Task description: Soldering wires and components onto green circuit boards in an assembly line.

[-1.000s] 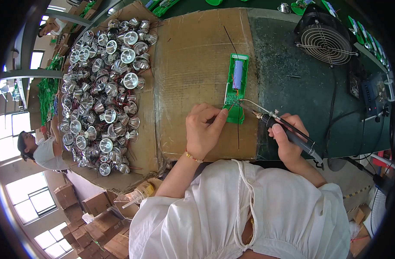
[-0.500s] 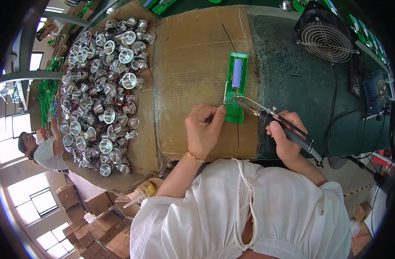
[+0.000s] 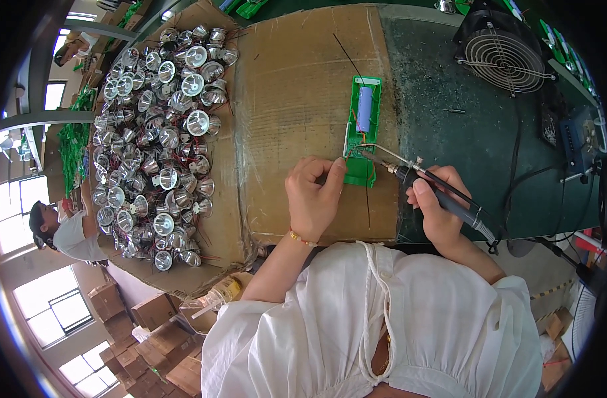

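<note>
Soldering iron, black-handled w/ metal tip [image 3: 428, 187]: gripped in my right hand [image 3: 439, 215], tip on green rectangular plastic circuit holder [image 3: 362, 129] atop cardboard sheet [image 3: 297, 99]. My left hand [image 3: 313, 196] pinches thin wire at holder's edge.

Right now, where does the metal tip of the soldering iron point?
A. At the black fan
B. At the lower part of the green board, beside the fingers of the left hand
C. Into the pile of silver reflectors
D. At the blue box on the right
B: the soldering iron, held in the right hand, reaches with its tip to the lower part of the green board, close to the left hand fingertips.
</note>
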Demonstrator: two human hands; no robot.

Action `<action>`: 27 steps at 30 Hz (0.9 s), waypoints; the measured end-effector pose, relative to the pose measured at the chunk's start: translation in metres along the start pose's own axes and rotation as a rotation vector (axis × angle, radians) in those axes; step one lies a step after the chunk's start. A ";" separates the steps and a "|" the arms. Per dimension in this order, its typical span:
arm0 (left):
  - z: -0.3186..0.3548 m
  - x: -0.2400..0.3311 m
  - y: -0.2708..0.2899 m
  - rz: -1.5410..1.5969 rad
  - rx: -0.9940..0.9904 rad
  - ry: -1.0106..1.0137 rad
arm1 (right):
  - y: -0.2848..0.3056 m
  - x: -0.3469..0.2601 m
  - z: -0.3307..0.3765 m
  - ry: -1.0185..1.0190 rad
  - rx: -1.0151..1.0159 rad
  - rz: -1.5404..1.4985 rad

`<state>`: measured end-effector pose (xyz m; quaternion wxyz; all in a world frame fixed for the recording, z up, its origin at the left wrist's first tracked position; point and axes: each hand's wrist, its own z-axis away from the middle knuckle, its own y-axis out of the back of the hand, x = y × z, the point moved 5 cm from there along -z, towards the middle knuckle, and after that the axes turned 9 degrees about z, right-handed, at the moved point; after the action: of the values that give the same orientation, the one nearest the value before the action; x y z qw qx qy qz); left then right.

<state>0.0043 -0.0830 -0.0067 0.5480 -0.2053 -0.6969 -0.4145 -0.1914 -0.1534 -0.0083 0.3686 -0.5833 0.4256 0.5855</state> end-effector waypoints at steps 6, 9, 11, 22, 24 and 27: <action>0.000 0.000 -0.001 -0.020 -0.014 0.006 | 0.009 -0.008 0.001 0.056 0.011 -0.014; 0.000 0.000 -0.001 -0.024 -0.024 0.024 | 0.010 -0.003 0.003 0.032 0.005 -0.031; -0.001 -0.001 0.000 -0.027 -0.028 0.018 | 0.010 -0.003 0.003 0.034 -0.008 -0.036; -0.007 0.012 -0.001 -0.039 -0.242 -0.036 | 0.013 -0.005 0.005 0.046 -0.030 0.053; -0.009 0.011 -0.001 -0.028 -0.248 0.000 | 0.014 -0.005 0.005 0.043 -0.021 0.049; -0.008 0.011 -0.002 -0.014 -0.236 0.043 | 0.014 -0.005 0.005 0.065 -0.047 0.071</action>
<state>0.0042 -0.0921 0.0035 0.5319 -0.2547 -0.6327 -0.5019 -0.2058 -0.1534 -0.0024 0.3198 -0.5951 0.4441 0.5886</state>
